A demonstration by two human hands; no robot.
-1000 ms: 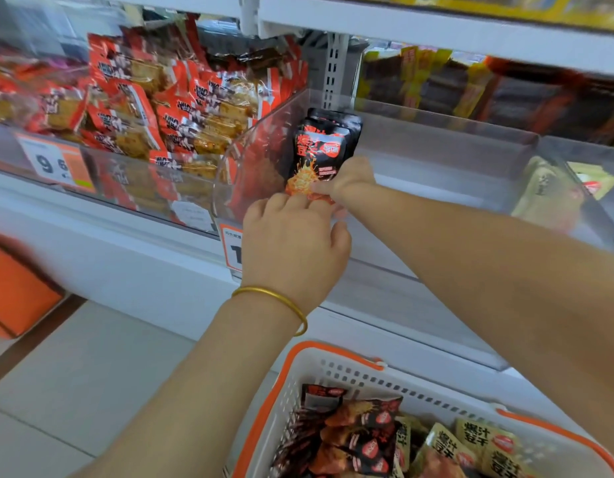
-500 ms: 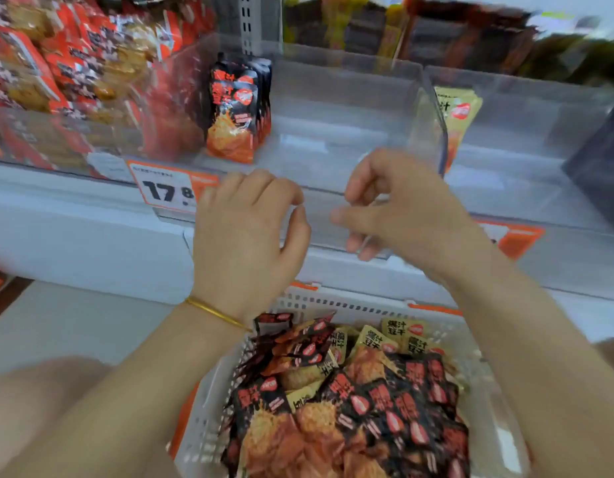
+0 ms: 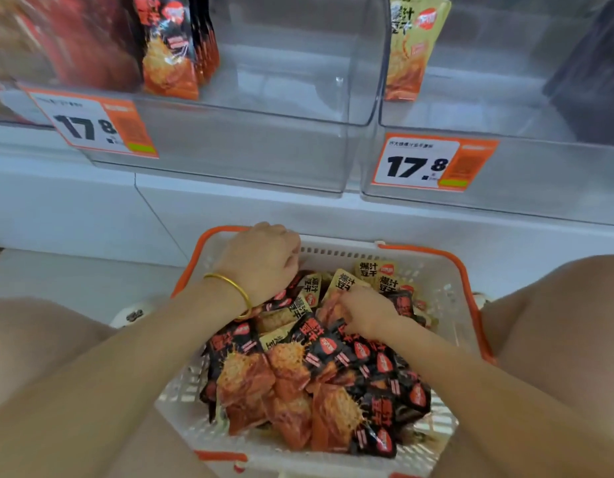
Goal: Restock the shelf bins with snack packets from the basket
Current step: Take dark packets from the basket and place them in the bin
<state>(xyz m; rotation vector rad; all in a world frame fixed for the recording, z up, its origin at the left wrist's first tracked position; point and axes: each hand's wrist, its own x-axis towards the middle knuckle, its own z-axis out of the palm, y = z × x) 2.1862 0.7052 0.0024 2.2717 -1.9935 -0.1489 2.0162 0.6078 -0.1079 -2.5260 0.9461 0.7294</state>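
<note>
Black-and-red foil snack packets (image 3: 298, 374) lie heaped in the white plastic basket with an orange rim (image 3: 336, 251), with yellow packets (image 3: 347, 282) toward its far side. My right hand (image 3: 366, 317) is mid-basket, fingers curled round one packet. My left hand (image 3: 262, 260), fisted, sits at the basket's far-left corner; I cannot tell whether it holds anything. Beyond the basket, a clear plastic shelf bin (image 3: 264, 150) holds an upright row of packets (image 3: 171, 46).
</note>
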